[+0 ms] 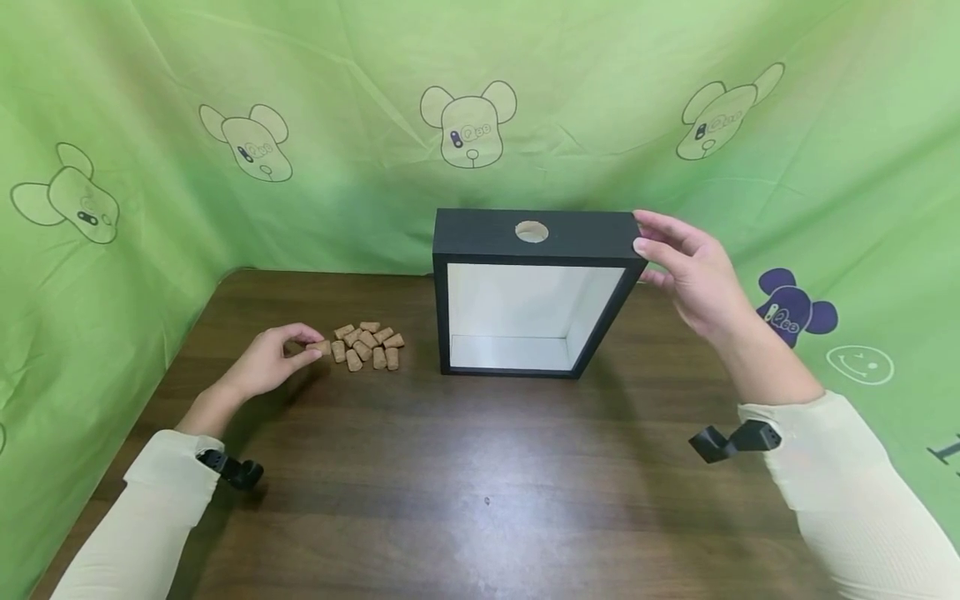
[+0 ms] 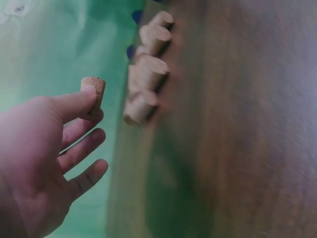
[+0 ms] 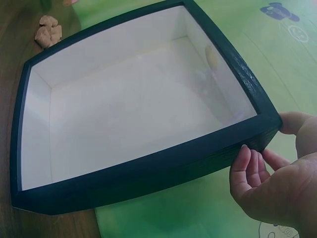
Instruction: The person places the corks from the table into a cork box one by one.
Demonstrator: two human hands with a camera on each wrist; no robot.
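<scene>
In the head view, a brown wooden surface (image 1: pixel 450 483) stands before a green cloth (image 1: pixel 360 75) printed with outlined mouse-eared heads. On the left, the left hand (image 1: pixel 272 360) pinches a single cork (image 1: pixel 322 347) between thumb and fingertips, just beside the left edge of a loose cluster of corks (image 1: pixel 363 349) lying on the surface. To the right of that cluster, well apart from it, a black box (image 1: pixel 480 237) stands upright, its white interior (image 1: pixel 517 308) facing the person and a round hole (image 1: pixel 532 232) in its top face. The right hand (image 1: pixel 693 271) grips the box's upper right corner, thumb at the front edge and fingers toward the back. Both arms wear pale sleeves (image 1: pixel 161 496), each with a small dark device (image 1: pixel 738 440) at the wrist. In the left wrist view, the held cork sits between the thumb and a fingertip, apart from the blurred cluster behind it, while the other fingers are loosely spread. In the right wrist view, the box fills most of the frame, the right hand's thumb and bent fingers meeting at one corner; a few corks show beyond the box's far side.
</scene>
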